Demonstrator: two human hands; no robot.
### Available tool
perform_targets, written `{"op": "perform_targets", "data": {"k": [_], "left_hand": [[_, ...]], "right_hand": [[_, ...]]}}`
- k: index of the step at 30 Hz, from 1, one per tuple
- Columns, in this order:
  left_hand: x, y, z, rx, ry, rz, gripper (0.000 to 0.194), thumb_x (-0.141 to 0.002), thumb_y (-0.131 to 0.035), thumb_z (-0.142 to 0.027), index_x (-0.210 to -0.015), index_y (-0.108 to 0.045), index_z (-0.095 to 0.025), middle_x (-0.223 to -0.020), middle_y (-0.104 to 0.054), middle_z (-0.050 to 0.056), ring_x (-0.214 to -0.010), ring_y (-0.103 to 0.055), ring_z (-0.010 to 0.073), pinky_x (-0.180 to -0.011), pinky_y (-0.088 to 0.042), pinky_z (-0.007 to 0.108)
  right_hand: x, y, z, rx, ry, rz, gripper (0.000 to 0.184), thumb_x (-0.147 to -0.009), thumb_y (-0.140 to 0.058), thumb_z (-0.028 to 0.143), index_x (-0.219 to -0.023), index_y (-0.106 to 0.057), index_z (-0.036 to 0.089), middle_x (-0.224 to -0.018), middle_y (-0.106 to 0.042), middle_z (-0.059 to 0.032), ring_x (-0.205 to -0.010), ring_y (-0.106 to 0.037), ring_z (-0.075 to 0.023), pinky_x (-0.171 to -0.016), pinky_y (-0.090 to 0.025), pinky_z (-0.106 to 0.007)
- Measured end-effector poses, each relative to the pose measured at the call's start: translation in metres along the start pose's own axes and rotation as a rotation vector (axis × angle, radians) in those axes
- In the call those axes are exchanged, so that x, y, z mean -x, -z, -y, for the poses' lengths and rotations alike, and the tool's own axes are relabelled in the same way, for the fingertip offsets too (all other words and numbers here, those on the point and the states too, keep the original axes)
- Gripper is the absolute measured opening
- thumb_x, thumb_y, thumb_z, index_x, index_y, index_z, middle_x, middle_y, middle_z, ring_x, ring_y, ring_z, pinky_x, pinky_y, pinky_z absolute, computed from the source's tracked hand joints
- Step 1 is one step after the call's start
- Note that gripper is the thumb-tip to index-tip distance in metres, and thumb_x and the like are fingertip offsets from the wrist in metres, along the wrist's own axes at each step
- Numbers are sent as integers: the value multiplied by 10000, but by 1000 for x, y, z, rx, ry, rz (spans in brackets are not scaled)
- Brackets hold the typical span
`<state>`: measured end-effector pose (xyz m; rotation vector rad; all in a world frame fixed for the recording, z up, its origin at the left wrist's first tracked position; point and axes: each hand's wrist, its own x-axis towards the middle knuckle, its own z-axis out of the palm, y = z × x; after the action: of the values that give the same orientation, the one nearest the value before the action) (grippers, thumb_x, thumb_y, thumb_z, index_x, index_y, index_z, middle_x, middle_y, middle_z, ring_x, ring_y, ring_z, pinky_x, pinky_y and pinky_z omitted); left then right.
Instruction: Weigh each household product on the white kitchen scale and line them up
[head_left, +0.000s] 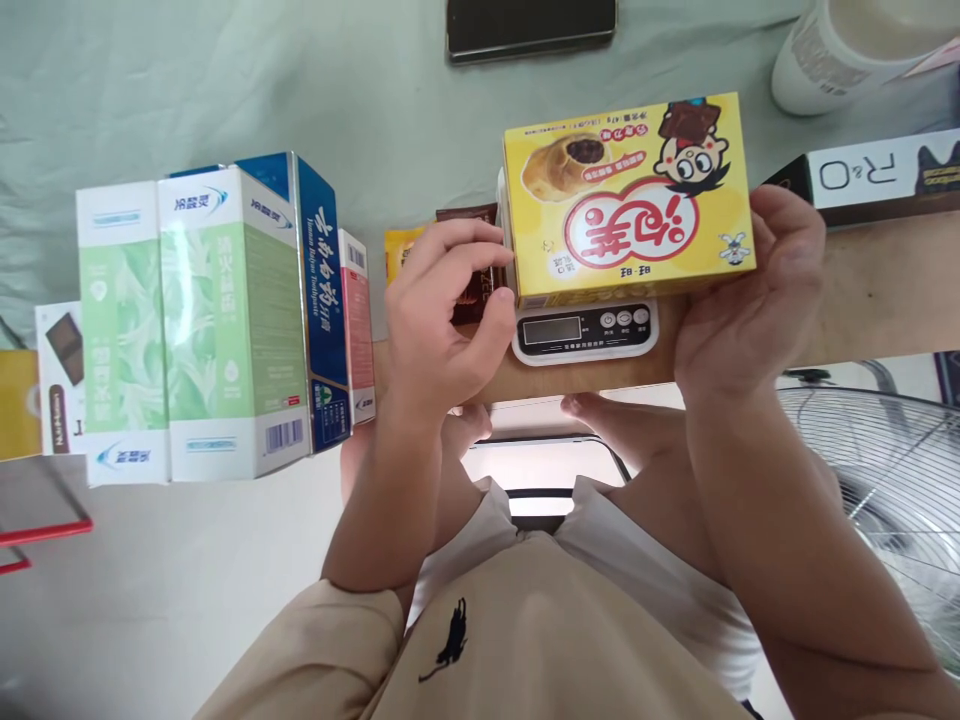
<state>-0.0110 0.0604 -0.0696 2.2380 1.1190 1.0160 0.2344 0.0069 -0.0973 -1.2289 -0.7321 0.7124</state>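
A yellow snack box (630,200) with a cartoon figure and cream puff picture, its print upside down to me, sits over a small white kitchen scale (585,332). The scale's dark display and buttons show below the box's near edge. My right hand (757,290) grips the box's right end, its fingers curled around the corner and partly hidden. At the left end is my left hand (454,310), thumb and fingers apart, fingertips at or very near the box's edge. Beneath that hand lies a dark brown packet (476,295), partly covered.
On the left stand green-and-white boxes (206,330), a blue toothpaste box (322,300) and a pink-and-white box (358,330). A phone (532,28) lies at the back. A white cup (832,60) and a black-and-white box (885,180) are right, above a fan (892,480).
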Motion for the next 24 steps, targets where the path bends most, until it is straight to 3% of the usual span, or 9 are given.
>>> {"op": "perform_targets", "data": {"k": [4,10,13,18,21,24], "left_hand": [[0,1,-5,50,19,29,356,-1014,-423,-495,-1223,-621,-285,-1298,-713,2,-1256,-623,246,-1138,-495,524],[0,1,0,68,23,70,392,-1007,-424,-526,-1245,-628,-291,-1308,-717,0,-1278,-626,267,-1142,-485,549],[-2,2,-7,70,13,48,333,-1012,-437,-448,-1197,-647,-267,-1269,-743,0,-1234,-658,237,-1116,-525,512],[-8,8,-29,99,26,-54,175,-930,-543,-236,-1058,-662,-234,-1160,-790,33,-1105,-724,187,-1014,-603,400],[-9,14,-32,39,131,-23,188,-934,-515,-219,-1067,-644,-252,-1161,-779,44,-1129,-721,191,-1032,-594,383],[-7,17,-23,-46,213,82,284,-944,-508,-227,-1195,-640,-219,-1296,-744,79,-1282,-671,223,-1177,-521,408]], "right_hand": [[3,-5,0,2,69,50,391,-860,-572,533,-1150,-638,278,-1165,-713,12,-1148,-702,-192,-1093,-530,-459],[6,-9,2,107,92,25,387,-835,-604,393,-1209,-625,293,-1227,-708,3,-1144,-686,-191,-1134,-524,-477],[5,-14,4,78,61,-42,355,-773,-629,357,-1119,-639,277,-1113,-728,7,-1038,-719,-186,-1084,-561,-492],[0,-27,14,-46,-55,-244,253,-744,-585,260,-980,-672,236,-907,-705,4,-847,-709,-175,-861,-623,-469],[-7,-31,26,-52,-38,-242,218,-797,-485,191,-830,-698,226,-839,-657,-9,-876,-712,-183,-943,-622,-465],[-20,-34,42,-27,-42,-246,336,-849,-396,116,-654,-644,230,-769,-582,-24,-891,-718,-184,-1043,-607,-431]]}}
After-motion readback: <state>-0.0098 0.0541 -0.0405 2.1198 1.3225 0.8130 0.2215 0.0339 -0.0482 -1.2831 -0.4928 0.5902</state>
